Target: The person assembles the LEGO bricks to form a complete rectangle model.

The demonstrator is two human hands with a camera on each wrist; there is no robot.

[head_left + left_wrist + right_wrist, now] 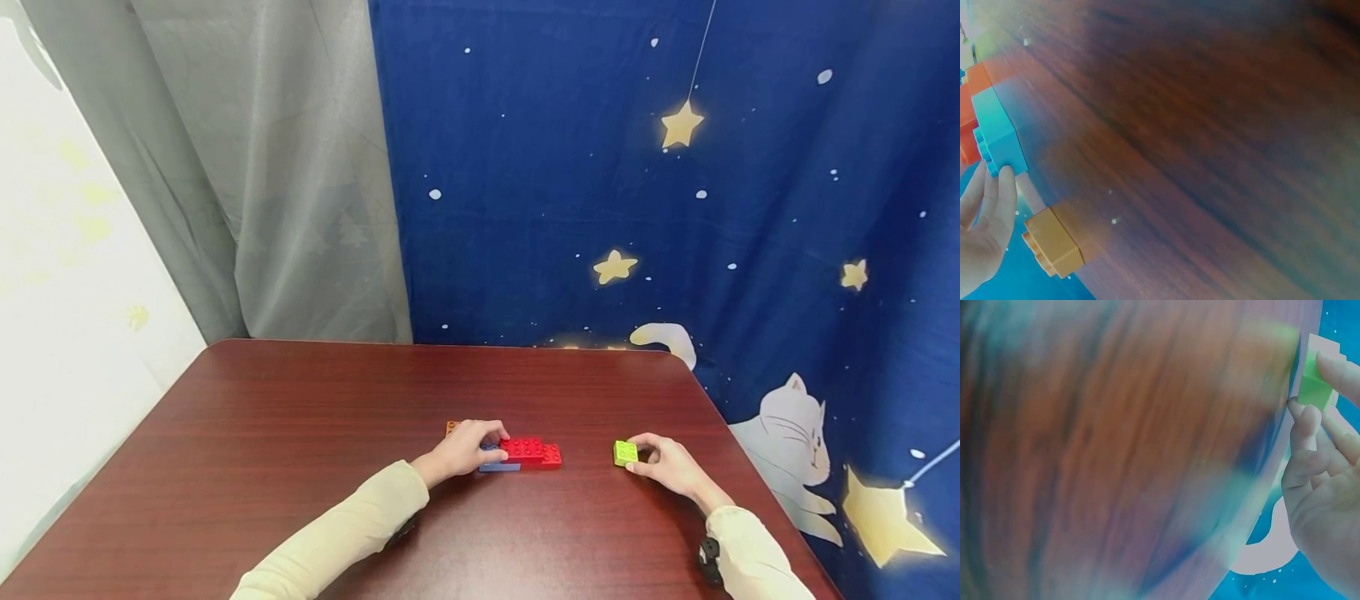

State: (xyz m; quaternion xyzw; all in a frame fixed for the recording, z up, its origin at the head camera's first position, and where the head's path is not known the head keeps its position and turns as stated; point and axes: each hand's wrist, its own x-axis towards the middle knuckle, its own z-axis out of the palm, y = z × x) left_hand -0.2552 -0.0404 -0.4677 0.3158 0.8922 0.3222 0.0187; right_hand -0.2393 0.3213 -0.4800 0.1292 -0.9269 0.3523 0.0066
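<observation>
At the middle of the table, a red toy building brick (522, 451) sits across a blue brick (499, 467) and a second red brick (552, 456). My left hand (463, 449) grips the upper red brick by its left end, thumb on the near side. In the left wrist view, fingertips also touch the blue brick (1002, 137). Partly hidden behind that hand is an orange brick (452, 427), seen whole in the left wrist view. Farther right, my right hand (670, 465) pinches a lime green brick (625, 453) between thumb and fingers, at or just above the tabletop.
The dark red wooden table (315, 392) has a rounded far edge. Behind it hang a grey curtain (322, 183) and a blue star-patterned curtain (525, 167). The table's right edge runs close beside the right forearm.
</observation>
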